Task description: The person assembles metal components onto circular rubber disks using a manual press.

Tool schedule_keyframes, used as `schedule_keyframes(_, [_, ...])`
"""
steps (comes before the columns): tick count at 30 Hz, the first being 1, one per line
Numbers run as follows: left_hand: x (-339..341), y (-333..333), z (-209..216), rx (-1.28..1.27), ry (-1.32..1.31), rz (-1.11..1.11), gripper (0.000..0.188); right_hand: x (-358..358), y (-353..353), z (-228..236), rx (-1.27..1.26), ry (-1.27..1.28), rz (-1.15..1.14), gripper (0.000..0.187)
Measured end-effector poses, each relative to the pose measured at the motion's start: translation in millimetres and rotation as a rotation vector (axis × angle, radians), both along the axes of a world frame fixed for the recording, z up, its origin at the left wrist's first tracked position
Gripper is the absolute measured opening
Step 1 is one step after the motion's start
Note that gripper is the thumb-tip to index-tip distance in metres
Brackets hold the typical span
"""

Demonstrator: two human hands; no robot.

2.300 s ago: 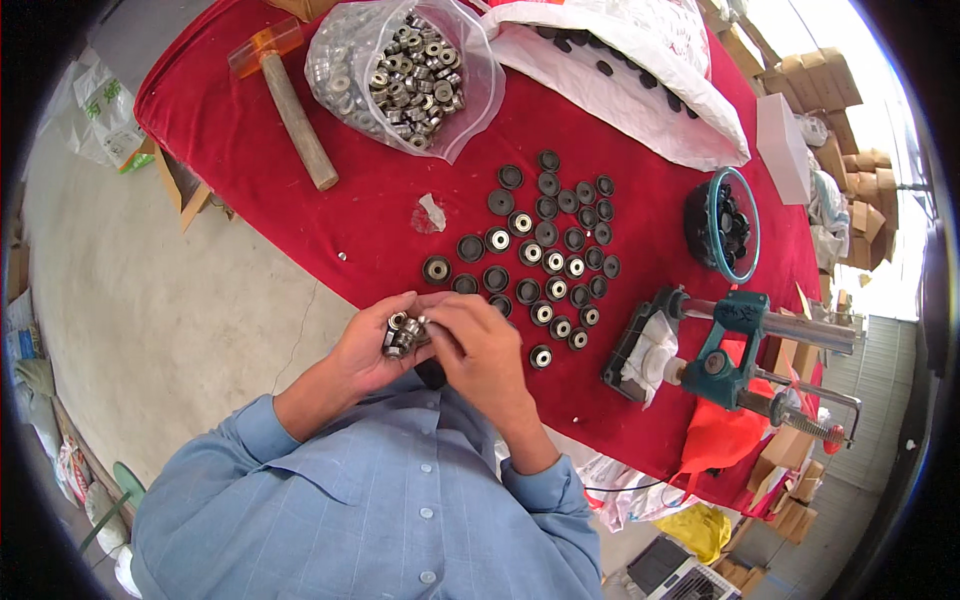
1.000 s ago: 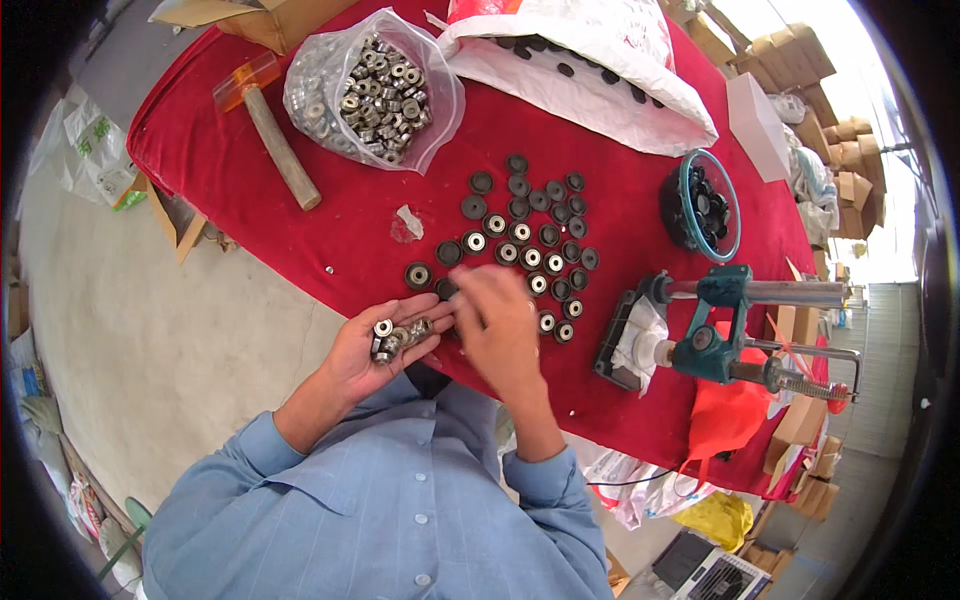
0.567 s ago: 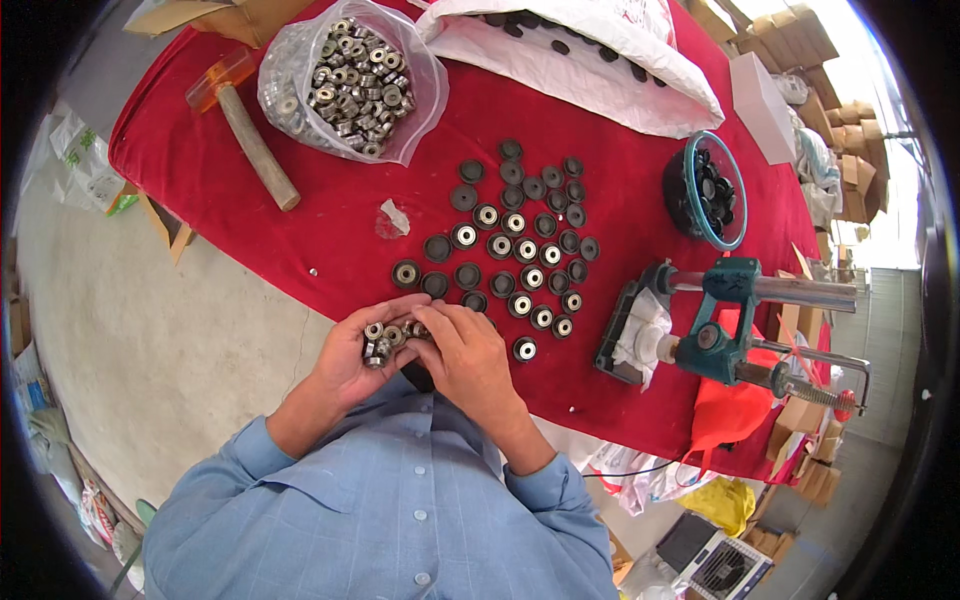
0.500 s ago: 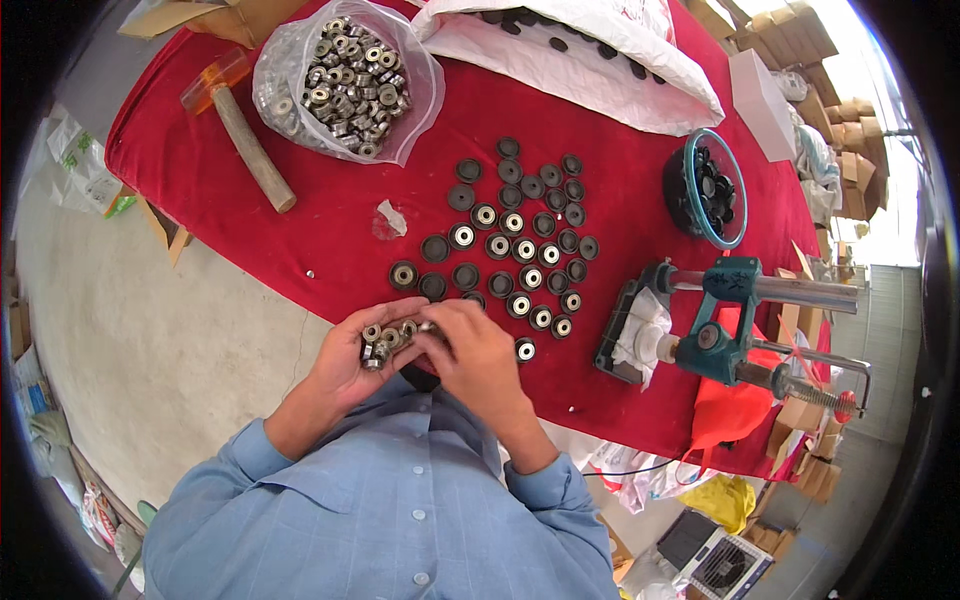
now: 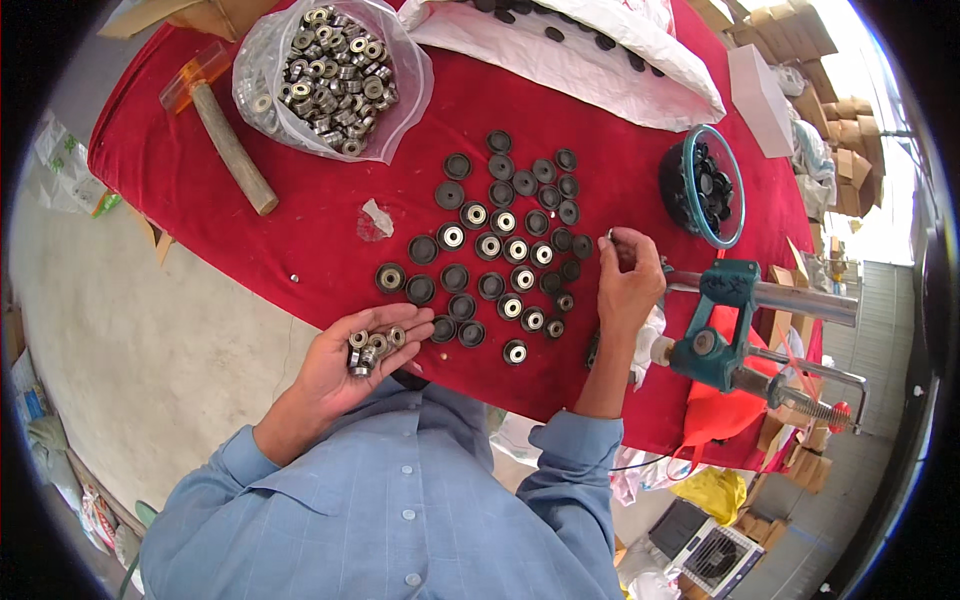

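My left hand (image 5: 322,378) is palm up and cupped at the table's near edge, holding several small metal ball bearings (image 5: 370,346). My right hand (image 5: 630,290) is over the right side of a group of black round caps (image 5: 491,285), thumb and forefinger pinched together. A small shiny edge at those fingertips looks like a bearing (image 5: 610,234), mostly hidden by the fingers. Bearings sit inside many of the caps, such as a seated bearing (image 5: 515,250) near the middle. Other caps, mainly at the far and left sides, hold none.
On the red cloth (image 5: 330,245) are a clear bag of bearings (image 5: 345,85), a wooden-handled mallet (image 5: 232,150) and a scrap of white film (image 5: 378,218). To the right stand a bowl of black parts (image 5: 712,185) and a green hand press (image 5: 715,335). A white sack (image 5: 560,75) lies at the back.
My right hand has left my left palm and moved right, out over the caps. My left hand remains cupped with bearings. The whole view has shifted slightly.
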State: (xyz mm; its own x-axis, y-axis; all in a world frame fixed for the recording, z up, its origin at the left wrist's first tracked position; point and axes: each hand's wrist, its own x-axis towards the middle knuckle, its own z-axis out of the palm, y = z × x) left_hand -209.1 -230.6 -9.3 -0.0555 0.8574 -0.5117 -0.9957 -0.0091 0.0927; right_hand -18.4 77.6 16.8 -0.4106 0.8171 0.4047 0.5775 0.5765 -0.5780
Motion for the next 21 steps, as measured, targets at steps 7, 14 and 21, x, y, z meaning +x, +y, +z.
schedule_keyframes(7, [0.8, -0.9, 0.1, 0.013, 0.015, -0.006, 0.050, 3.4, -11.6, -23.3, 0.069, -0.100, 0.084, 0.017])
schedule_keyframes(14, [2.2, 0.5, 1.3, 0.016, 0.043, 0.000, 0.050, 1.4, -18.1, -24.9, 0.235, -0.243, 0.134, 0.014])
schedule_keyframes(21, [3.8, -1.7, -1.2, 0.022, 0.055, 0.003, 0.051, 4.8, -30.5, -24.2, 0.254, -0.286, 0.162, 0.020])
